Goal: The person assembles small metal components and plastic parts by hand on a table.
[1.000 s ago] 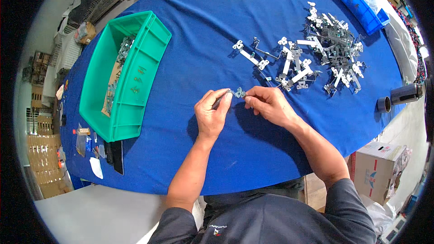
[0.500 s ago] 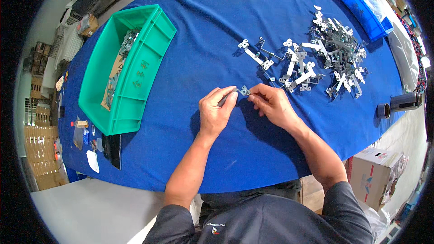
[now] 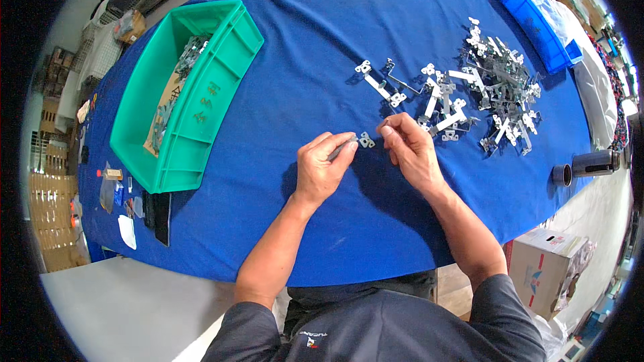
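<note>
Blue cloth, creased, covers the bench (image 3: 302,47). Left hand (image 3: 323,167): fingers pinch a small grey metal bracket with a lobed end (image 3: 366,140); the lobes protrude to the right of the fingertips, above the cloth. Grip at one end presumably leaves the lobes exposed to the other hand. Right hand (image 3: 414,151): thumb and forefinger bent toward each other, just beside the lobes, apart from them; cannot tell whether they close on anything small. Beyond the right fingers lies a loose heap of silvery metal brackets (image 3: 500,84), probably spread for easy picking. Left of the left fingers, a green plastic bin (image 3: 184,161) holds more metal pieces (image 3: 191,53), its wall presumably keeping them separate.
</note>
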Demonstrator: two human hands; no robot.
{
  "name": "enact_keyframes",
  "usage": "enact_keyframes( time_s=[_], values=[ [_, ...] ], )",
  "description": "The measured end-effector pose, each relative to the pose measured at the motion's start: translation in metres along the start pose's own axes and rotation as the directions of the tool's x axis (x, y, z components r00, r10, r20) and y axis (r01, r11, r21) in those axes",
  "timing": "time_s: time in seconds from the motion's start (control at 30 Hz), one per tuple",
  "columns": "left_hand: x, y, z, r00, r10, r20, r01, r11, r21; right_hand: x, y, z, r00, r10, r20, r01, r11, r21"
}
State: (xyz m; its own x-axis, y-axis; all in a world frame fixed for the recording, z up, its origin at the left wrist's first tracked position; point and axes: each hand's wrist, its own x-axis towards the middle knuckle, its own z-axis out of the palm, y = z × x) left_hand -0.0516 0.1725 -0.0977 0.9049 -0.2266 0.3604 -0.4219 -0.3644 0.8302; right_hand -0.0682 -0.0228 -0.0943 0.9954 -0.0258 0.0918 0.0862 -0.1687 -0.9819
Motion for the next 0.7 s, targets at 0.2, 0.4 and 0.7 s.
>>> enact_keyframes(
  time_s=[0.2,0.4,0.7],
  values=[
    [-0.002,-0.003,0.002,0.973,-0.204,-0.105,0.182,0.965,-0.186,-0.002,-0.007,0.0,0.937,0.212,0.277,-0.208,0.977,-0.045],
    [-0.002,-0.002,0.0,0.979,-0.19,-0.072,0.176,0.971,-0.162,-0.003,-0.01,0.004,0.958,0.163,0.237,-0.137,0.983,-0.123],
    [0.0,0.001,0.003,0.996,-0.071,-0.055,0.067,0.995,-0.077,-0.004,0.0,0.01,0.986,0.104,0.128,-0.108,0.994,0.026]
  ],
)
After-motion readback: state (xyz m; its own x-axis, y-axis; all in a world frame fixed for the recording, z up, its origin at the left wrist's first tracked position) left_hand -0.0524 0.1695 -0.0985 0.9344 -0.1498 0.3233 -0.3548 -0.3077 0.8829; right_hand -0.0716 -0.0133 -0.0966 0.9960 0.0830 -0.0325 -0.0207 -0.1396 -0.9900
